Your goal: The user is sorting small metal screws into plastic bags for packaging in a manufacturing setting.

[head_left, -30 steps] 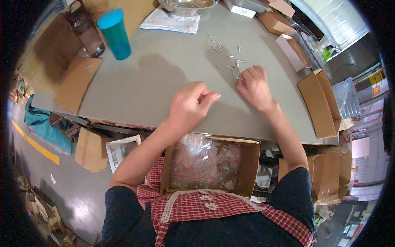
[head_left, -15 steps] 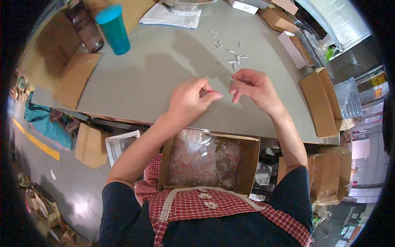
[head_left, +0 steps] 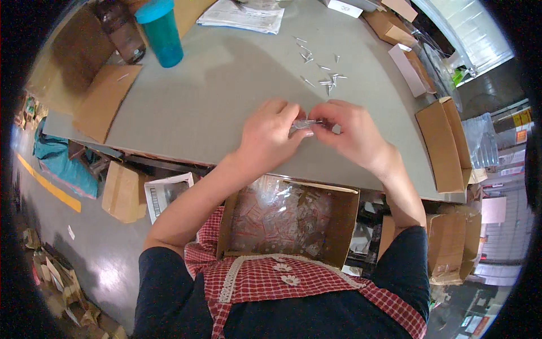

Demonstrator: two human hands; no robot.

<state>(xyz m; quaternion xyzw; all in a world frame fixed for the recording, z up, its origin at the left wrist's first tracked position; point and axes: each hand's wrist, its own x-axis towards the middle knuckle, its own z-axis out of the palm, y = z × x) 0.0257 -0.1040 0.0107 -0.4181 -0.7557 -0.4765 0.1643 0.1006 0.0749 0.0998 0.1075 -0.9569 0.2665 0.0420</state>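
Note:
My left hand (head_left: 272, 133) and my right hand (head_left: 349, 131) meet over the grey table (head_left: 209, 101), near its front edge. Between their fingertips they pinch a small clear packet (head_left: 305, 123) with a thin metal piece at its mouth. Several small metal pieces (head_left: 324, 76) lie scattered on the table just beyond my hands. Below the table edge, on my lap, sits an open cardboard box (head_left: 288, 217) lined with clear plastic and holding many small packets.
A teal cup (head_left: 161, 31) and a dark bottle (head_left: 119, 28) stand at the far left. Papers (head_left: 241, 16) lie at the back. Cardboard boxes (head_left: 446, 144) line the right side, a flat cardboard sheet (head_left: 104, 99) lies at left.
Both hands have drawn together toward the front edge. The right hand left the scattered metal pieces and now meets the left hand on the small packet.

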